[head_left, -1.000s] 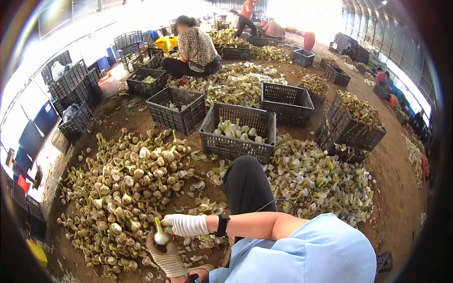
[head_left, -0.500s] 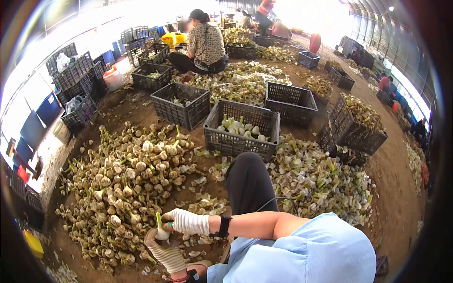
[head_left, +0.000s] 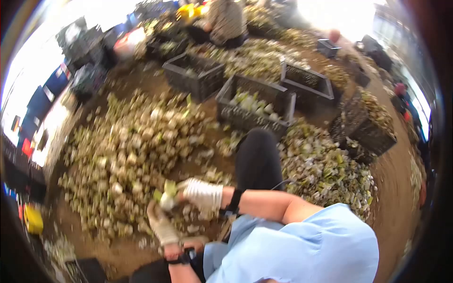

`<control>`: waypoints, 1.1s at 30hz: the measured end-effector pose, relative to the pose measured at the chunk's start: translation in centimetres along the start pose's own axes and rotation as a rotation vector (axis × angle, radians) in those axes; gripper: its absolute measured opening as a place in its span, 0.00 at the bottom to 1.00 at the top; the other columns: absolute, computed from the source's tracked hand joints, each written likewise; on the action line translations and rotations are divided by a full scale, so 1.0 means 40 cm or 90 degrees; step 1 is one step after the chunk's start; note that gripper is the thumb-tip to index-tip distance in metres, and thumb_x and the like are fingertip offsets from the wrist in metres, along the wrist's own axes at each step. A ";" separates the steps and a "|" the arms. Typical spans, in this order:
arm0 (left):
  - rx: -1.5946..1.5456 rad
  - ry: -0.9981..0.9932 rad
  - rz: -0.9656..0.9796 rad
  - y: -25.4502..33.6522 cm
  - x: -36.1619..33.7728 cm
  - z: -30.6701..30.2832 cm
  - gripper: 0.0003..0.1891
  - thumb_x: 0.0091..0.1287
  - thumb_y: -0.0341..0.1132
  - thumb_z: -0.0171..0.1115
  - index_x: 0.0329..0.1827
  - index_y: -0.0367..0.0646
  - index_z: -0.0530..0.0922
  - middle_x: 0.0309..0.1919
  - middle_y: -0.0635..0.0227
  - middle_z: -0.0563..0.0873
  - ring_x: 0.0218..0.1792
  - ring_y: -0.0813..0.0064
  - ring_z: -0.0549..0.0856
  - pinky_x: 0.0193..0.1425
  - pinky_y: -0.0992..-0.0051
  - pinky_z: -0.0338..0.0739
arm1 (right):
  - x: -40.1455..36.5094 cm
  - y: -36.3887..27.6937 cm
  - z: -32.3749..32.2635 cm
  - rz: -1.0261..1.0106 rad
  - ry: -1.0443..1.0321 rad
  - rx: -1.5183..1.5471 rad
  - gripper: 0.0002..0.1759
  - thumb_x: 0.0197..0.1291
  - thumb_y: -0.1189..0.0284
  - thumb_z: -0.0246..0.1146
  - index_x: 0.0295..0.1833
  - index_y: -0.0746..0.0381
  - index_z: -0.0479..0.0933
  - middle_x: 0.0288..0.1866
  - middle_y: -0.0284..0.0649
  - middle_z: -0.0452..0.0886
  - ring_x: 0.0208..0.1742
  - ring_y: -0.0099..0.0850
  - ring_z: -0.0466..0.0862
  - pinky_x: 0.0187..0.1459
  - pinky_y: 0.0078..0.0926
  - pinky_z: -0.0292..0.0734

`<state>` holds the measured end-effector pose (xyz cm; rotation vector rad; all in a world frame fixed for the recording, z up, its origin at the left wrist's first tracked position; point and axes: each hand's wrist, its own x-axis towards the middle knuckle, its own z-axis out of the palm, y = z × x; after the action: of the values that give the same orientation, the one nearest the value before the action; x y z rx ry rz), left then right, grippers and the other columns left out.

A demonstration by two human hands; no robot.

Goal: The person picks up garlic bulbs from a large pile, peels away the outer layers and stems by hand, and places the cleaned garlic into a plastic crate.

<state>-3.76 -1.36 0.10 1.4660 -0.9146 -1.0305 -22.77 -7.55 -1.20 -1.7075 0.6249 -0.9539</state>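
A peeled white garlic bulb (head_left: 167,202) with a green stem is held between my two gloved hands, over the edge of a pile of unpeeled garlic (head_left: 137,155). My left hand (head_left: 162,225), in a pale knit glove, is closed around the bulb's lower left side. From the right, my right hand (head_left: 202,193), in a white ribbed glove, is closed with its fingertips at the bulb and stem. Motion blur hides the exact finger contact and any small tool.
Beyond my knee (head_left: 258,155) stands a black crate (head_left: 250,118) holding peeled bulbs. More crates (head_left: 196,80) stand near it, and peeled skins (head_left: 325,170) are heaped to the right. Farther back, a person in a patterned shirt (head_left: 226,21) sits among garlic skins.
The view has tilted and blurred, so the crates sit higher and further right. Both hands have moved up a little with the bulb, and its stem now points differently.
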 end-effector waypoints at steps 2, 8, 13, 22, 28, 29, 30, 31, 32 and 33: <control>-0.015 0.025 0.054 0.048 -0.025 0.018 0.20 0.72 0.37 0.67 0.64 0.41 0.76 0.54 0.68 0.81 0.53 0.74 0.78 0.60 0.73 0.75 | 0.028 -0.119 -0.009 0.423 0.069 0.123 0.10 0.62 0.74 0.63 0.47 0.64 0.82 0.31 0.34 0.79 0.32 0.23 0.76 0.31 0.31 0.74; -0.138 -0.007 -0.013 0.008 -0.004 -0.016 0.08 0.73 0.36 0.66 0.46 0.41 0.84 0.41 0.75 0.84 0.41 0.83 0.77 0.49 0.78 0.74 | 0.011 -0.129 0.002 0.391 0.009 0.039 0.18 0.61 0.71 0.67 0.55 0.66 0.81 0.30 0.31 0.79 0.28 0.19 0.75 0.29 0.27 0.74; -0.312 -0.007 -0.032 0.069 -0.015 -0.054 0.11 0.73 0.39 0.66 0.50 0.41 0.85 0.44 0.73 0.88 0.41 0.84 0.80 0.47 0.81 0.76 | 0.017 0.049 -0.127 0.377 0.028 -0.094 0.14 0.63 0.70 0.64 0.52 0.66 0.80 0.31 0.39 0.80 0.34 0.31 0.80 0.35 0.34 0.77; 0.168 0.028 0.247 0.094 -0.030 -0.001 0.13 0.63 0.21 0.70 0.50 0.41 0.87 0.46 0.66 0.85 0.46 0.74 0.84 0.51 0.75 0.81 | 0.076 -0.184 0.008 0.134 -0.044 -0.513 0.19 0.62 0.69 0.65 0.58 0.62 0.79 0.46 0.50 0.82 0.47 0.50 0.84 0.48 0.40 0.80; 0.153 0.038 0.294 0.082 -0.047 0.018 0.16 0.59 0.17 0.71 0.49 0.41 0.87 0.45 0.64 0.86 0.47 0.72 0.85 0.52 0.73 0.81 | 0.077 -0.159 0.050 0.058 -0.031 -0.671 0.14 0.55 0.72 0.66 0.47 0.63 0.78 0.39 0.43 0.80 0.45 0.44 0.83 0.44 0.40 0.80; 0.139 0.031 0.283 0.081 -0.045 0.018 0.16 0.59 0.16 0.71 0.49 0.41 0.87 0.46 0.64 0.86 0.48 0.71 0.85 0.52 0.74 0.81 | 0.077 -0.163 0.053 0.057 -0.034 -0.671 0.14 0.55 0.72 0.66 0.47 0.63 0.78 0.39 0.43 0.80 0.45 0.44 0.83 0.44 0.40 0.80; 0.138 0.034 0.282 0.081 -0.045 0.017 0.16 0.59 0.16 0.71 0.49 0.41 0.87 0.46 0.64 0.86 0.48 0.71 0.85 0.52 0.74 0.81 | 0.070 -0.173 0.058 0.042 -0.017 -0.659 0.12 0.56 0.72 0.65 0.46 0.62 0.78 0.39 0.43 0.80 0.45 0.43 0.83 0.44 0.40 0.79; 0.154 0.030 0.286 0.084 -0.049 0.017 0.16 0.58 0.16 0.70 0.49 0.41 0.87 0.46 0.64 0.87 0.48 0.71 0.85 0.52 0.74 0.81 | 0.065 -0.177 0.061 0.029 0.001 -0.647 0.11 0.57 0.72 0.64 0.46 0.62 0.78 0.39 0.44 0.80 0.45 0.42 0.83 0.45 0.39 0.79; 0.170 0.025 0.290 0.085 -0.051 0.018 0.16 0.58 0.16 0.70 0.48 0.40 0.87 0.47 0.64 0.87 0.48 0.71 0.85 0.53 0.74 0.81 | 0.066 -0.162 0.061 0.022 0.007 -0.665 0.09 0.58 0.72 0.64 0.43 0.61 0.77 0.38 0.43 0.79 0.45 0.42 0.82 0.45 0.39 0.79; 0.168 0.026 0.289 0.080 -0.049 0.018 0.16 0.58 0.16 0.70 0.48 0.40 0.87 0.47 0.64 0.87 0.48 0.71 0.85 0.53 0.74 0.81 | 0.069 -0.153 0.059 0.023 0.005 -0.666 0.09 0.58 0.72 0.64 0.43 0.61 0.77 0.38 0.43 0.79 0.45 0.42 0.82 0.45 0.39 0.79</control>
<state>-5.12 -0.17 3.46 1.3946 -1.3176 -0.5592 -19.52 -6.46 5.03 -2.5699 1.2967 -0.6161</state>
